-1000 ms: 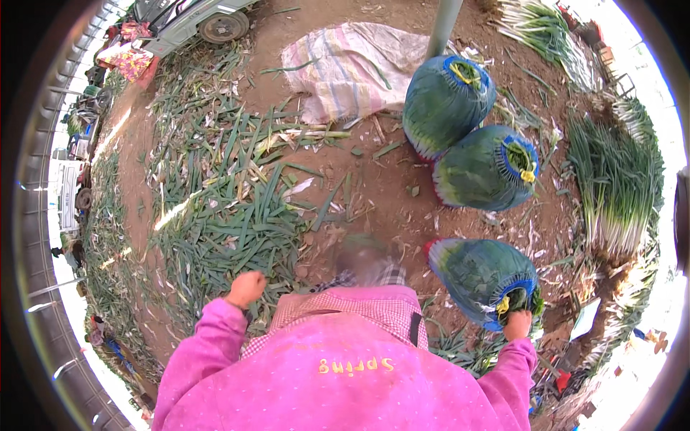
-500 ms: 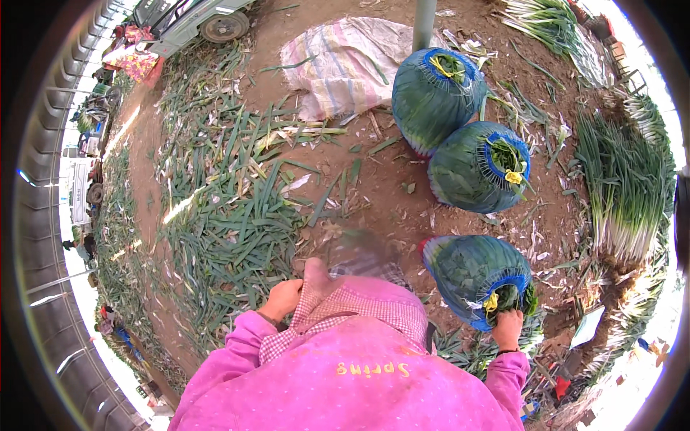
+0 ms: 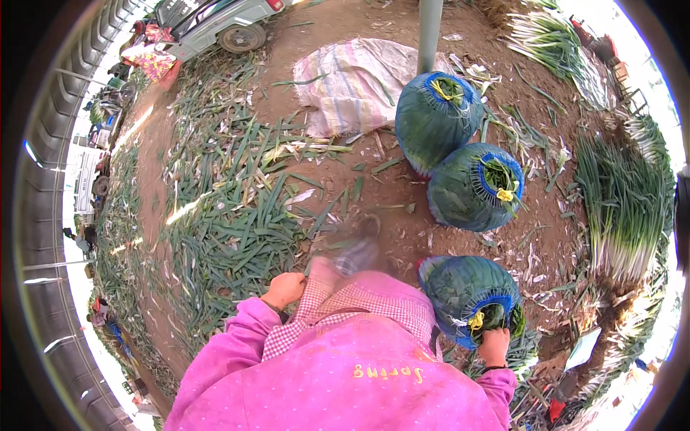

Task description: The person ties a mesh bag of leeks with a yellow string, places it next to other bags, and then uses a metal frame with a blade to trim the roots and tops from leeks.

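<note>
A net bag (image 3: 456, 293) packed with green leaves sits on the ground to the person's right, and everything else is placed from it. Its long axis runs slantwise, from a reddish end at its far left to a blue-rimmed mouth at its near right. The right hand (image 3: 494, 347) is much the nearer, at that mouth, fingers curled over the rim; whether they pinch netting, leaves or both cannot be told. The left hand (image 3: 286, 289) is well apart, off to the bag's left, fingers bent beside a checked apron (image 3: 287, 337); whether it grips the cloth cannot be told. Beyond the bag stands a second filled bag (image 3: 460, 194); farther left lie cut leaves (image 3: 248, 241), and to its right a leek bundle (image 3: 622, 201)
</note>
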The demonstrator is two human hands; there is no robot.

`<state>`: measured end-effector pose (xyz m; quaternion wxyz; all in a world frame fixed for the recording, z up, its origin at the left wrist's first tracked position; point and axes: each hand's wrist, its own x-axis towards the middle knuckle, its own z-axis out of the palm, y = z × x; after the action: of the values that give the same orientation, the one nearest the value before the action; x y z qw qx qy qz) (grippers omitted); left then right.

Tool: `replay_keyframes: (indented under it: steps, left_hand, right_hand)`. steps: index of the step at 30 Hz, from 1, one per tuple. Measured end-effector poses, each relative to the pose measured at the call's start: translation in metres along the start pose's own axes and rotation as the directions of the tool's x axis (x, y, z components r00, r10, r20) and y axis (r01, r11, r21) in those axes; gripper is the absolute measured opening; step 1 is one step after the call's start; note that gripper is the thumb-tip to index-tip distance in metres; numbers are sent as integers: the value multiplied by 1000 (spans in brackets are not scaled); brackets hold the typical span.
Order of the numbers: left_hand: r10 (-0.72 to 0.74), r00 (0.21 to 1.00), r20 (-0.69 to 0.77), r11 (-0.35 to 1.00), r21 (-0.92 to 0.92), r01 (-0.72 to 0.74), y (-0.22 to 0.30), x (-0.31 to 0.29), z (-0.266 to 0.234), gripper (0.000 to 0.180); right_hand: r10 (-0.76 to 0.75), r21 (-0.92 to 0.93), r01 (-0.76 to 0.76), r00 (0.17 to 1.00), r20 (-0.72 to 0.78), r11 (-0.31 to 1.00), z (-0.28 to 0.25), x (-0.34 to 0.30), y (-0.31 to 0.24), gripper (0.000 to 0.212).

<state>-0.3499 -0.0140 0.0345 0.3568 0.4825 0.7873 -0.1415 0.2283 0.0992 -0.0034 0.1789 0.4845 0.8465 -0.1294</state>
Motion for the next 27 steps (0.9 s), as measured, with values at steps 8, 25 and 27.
replay_keyframes:
  steps: [8,25,27]
  left_hand:
    - [8,1000,-25,996,92,-5,7,7,1,26]
    - [-212,972,-98,977,5,213,-84,-55,25,25]
    - [-222,975,-27,975,-3,222,-98,-57,62,27]
  right_hand:
    - [47,47,-44,998,-52,998,-3,5,8,4]
    - [3,-86,9,990,143,996,-18,26,-11,7]
    - [23,-106,-4,983,182,994,-20,32,-9,7]
